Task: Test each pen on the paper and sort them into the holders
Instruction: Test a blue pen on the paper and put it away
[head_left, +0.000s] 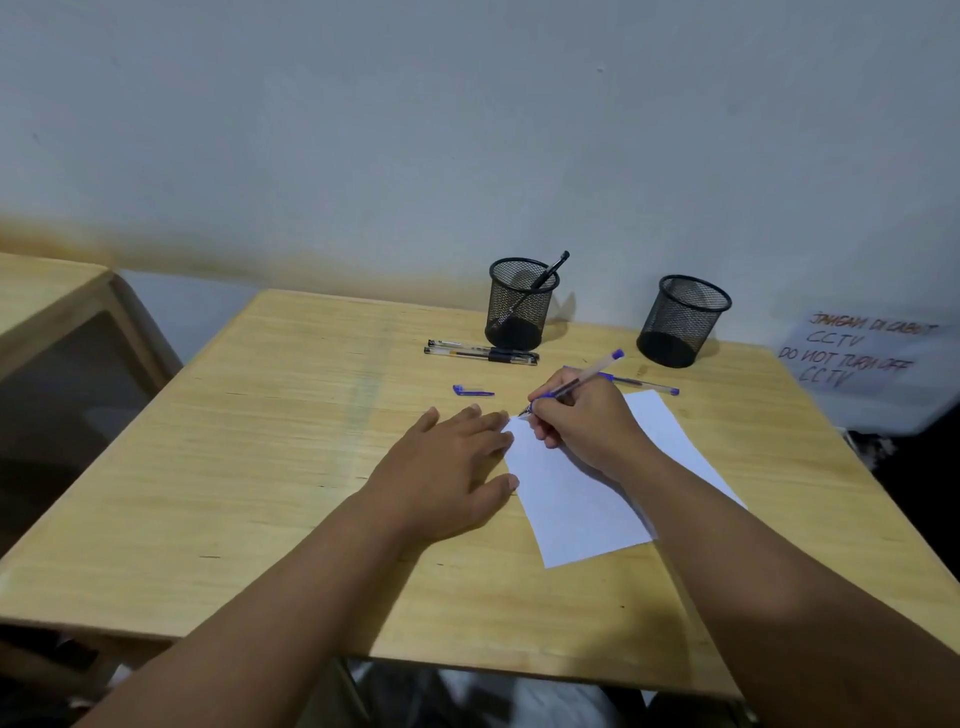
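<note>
My right hand (587, 426) grips a blue pen (592, 375), uncapped, with its tip touching the top left corner of the white paper (576, 509). My left hand (447, 467) lies flat on the table, fingers spread, fingertips on the paper's left edge. The pen's blue cap (471, 391) lies loose on the wood. Two black pens (480, 351) rest side by side in front of the left mesh holder (519, 304), which has one black pen in it. A second blue pen (641, 384) lies behind my right hand. The right mesh holder (683, 319) looks empty.
The wooden table (270, 467) stands against a white wall. A handwritten CCTV notice (857, 353) sits at the right, beyond the table edge. Another wooden table (47, 291) stands to the left with a gap between.
</note>
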